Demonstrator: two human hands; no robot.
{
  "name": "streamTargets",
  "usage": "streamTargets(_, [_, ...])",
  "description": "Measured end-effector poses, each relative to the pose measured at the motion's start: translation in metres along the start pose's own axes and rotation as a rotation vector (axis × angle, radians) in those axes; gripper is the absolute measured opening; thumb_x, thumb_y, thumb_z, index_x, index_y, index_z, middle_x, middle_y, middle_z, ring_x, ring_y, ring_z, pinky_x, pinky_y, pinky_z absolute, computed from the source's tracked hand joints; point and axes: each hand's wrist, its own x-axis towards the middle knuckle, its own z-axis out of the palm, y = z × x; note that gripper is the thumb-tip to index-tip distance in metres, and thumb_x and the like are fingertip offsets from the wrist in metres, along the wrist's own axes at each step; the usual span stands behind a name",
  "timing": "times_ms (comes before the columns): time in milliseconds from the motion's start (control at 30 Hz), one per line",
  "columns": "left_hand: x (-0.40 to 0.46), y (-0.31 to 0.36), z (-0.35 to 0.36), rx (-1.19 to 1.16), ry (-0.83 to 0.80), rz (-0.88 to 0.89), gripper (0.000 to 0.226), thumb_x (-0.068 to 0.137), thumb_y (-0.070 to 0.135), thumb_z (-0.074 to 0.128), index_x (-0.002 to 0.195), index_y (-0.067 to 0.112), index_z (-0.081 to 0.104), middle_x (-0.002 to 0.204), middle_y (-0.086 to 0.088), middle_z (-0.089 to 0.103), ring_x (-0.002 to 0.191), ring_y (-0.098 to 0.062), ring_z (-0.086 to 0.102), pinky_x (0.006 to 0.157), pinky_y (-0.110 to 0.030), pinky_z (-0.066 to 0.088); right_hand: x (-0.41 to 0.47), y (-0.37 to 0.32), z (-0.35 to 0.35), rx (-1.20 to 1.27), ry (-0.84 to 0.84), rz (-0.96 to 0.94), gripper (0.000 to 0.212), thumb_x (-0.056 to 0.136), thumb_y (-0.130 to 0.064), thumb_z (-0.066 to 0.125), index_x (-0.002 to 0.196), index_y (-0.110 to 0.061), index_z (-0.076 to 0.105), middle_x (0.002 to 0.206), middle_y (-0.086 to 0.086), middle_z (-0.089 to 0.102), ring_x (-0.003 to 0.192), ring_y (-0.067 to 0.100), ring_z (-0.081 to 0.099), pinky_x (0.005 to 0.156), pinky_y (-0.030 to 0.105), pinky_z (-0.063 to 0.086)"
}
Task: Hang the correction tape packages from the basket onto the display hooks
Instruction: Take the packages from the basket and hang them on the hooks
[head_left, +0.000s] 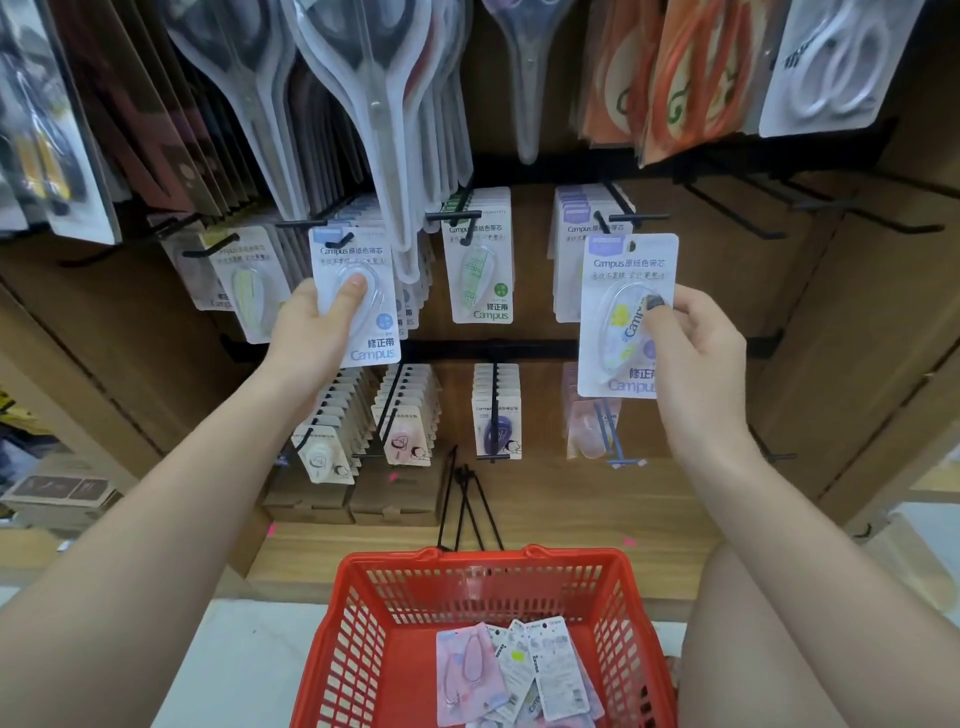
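Pinching flat glossy blister cards: left hand (317, 322) blue package (358, 296), right hand (696, 338) purple package (626, 317).

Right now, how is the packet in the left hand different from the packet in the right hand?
The blue-topped white card packet in the left hand sits up at a black hook; the purple-topped white card packet in the right hand hangs on nothing. The blue one's tape looks plain, the purple one's flowery. Both say Campus.
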Motion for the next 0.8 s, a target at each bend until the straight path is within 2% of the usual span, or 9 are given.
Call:
streamTargets(133, [0.006,-0.002,0.002,0.023,0.004,-0.003,0.049,0.103,0.054,0.056,0.141,0.023,0.054,0.134,0.004,0.067,0.124,-0.021,0.064,0.111,-0.048,0.049,0.003,-0.001,0.0,-0.028,-0.019,-0.008,0.018,0.103,-0.019,0.055,0.111,-0.021,0.07,0.094,-0.011,0.079,0.083,0.004,0.075,0.059,0.014,0.052])
streamTargets(300, [0.011,-0.003,0.005,0.081,0.023,0.008,0.054,0.103,0.056,0.054,0.145,0.021,0.052,0.14,0.005,0.063,0.131,-0.019,0.058,0.116,-0.045,0.043,0.005,0.0,0.004,-0.053,-0.029,-0.002,0.015,0.103,-0.023,0.057,0.109,-0.023,0.071,0.095,-0.008,0.08,0.087,0.008,0.077,0.061,0.016,0.054])
streamTargets(400, [0.015,-0.004,0.006,0.139,0.047,0.004,0.058,0.104,0.057,0.051,0.147,0.018,0.05,0.145,0.005,0.057,0.132,-0.016,0.051,0.11,-0.035,0.039,0.014,0.004,0.008,-0.098,-0.027,0.007,0.012,0.103,-0.028,0.058,0.105,-0.029,0.069,0.096,-0.005,0.08,0.089,0.013,0.077,0.068,0.026,0.059])
streamTargets(467, [0.018,-0.005,0.008,0.162,0.065,0.0,0.059,0.104,0.058,0.05,0.145,0.015,0.05,0.142,0.003,0.057,0.134,-0.02,0.052,0.107,-0.034,0.038,0.027,0.008,0.013,-0.137,-0.025,0.016,0.008,0.104,-0.031,0.058,0.105,-0.031,0.067,0.097,-0.005,0.079,0.09,0.011,0.077,0.073,0.029,0.06])
streamTargets(533, [0.02,-0.004,0.011,0.212,0.068,-0.009,0.063,0.105,0.059,0.047,0.147,0.013,0.046,0.142,0.001,0.054,0.139,-0.024,0.048,0.103,-0.031,0.034,0.043,0.013,0.017,-0.168,-0.013,0.032,0.007,0.105,-0.032,0.059,0.107,-0.029,0.065,0.094,-0.008,0.078,0.086,0.003,0.075,0.066,0.019,0.056])
streamTargets(600, [0.023,-0.005,0.012,0.261,0.048,-0.021,0.069,0.106,0.06,0.043,0.152,0.009,0.038,0.15,-0.005,0.048,0.144,-0.025,0.042,0.101,-0.029,0.03,0.058,0.017,0.022,-0.177,0.011,0.054,0.012,0.104,-0.033,0.061,0.112,-0.024,0.063,0.096,-0.01,0.076,0.081,-0.003,0.073,0.058,0.012,0.052])
streamTargets(700, [0.026,-0.01,0.01,0.322,0.021,-0.033,0.078,0.105,0.063,0.039,0.157,0.005,0.027,0.16,-0.014,0.041,0.148,-0.03,0.039,0.109,-0.033,0.031,0.076,0.024,0.027,-0.215,0.041,0.066,0.018,0.103,-0.035,0.062,0.112,-0.019,0.06,0.094,-0.012,0.068,0.07,-0.014,0.066,0.052,0.006,0.044])
streamTargets(733, [0.026,-0.011,0.01,0.347,0.022,-0.034,0.08,0.105,0.064,0.038,0.157,0.004,0.027,0.16,-0.016,0.042,0.147,-0.032,0.04,0.111,-0.035,0.032,0.08,0.026,0.029,-0.235,0.045,0.072,0.019,0.102,-0.035,0.062,0.111,-0.018,0.059,0.092,-0.012,0.065,0.068,-0.013,0.064,0.051,0.005,0.042])
streamTargets(800, [0.025,-0.014,0.008,0.379,0.032,-0.027,0.077,0.105,0.065,0.035,0.153,0.004,0.032,0.154,-0.017,0.048,0.141,-0.035,0.045,0.104,-0.036,0.035,0.084,0.029,0.032,-0.281,0.048,0.1,0.023,0.101,-0.037,0.061,0.113,-0.018,0.057,0.091,-0.014,0.06,0.075,-0.002,0.063,0.053,0.01,0.043])
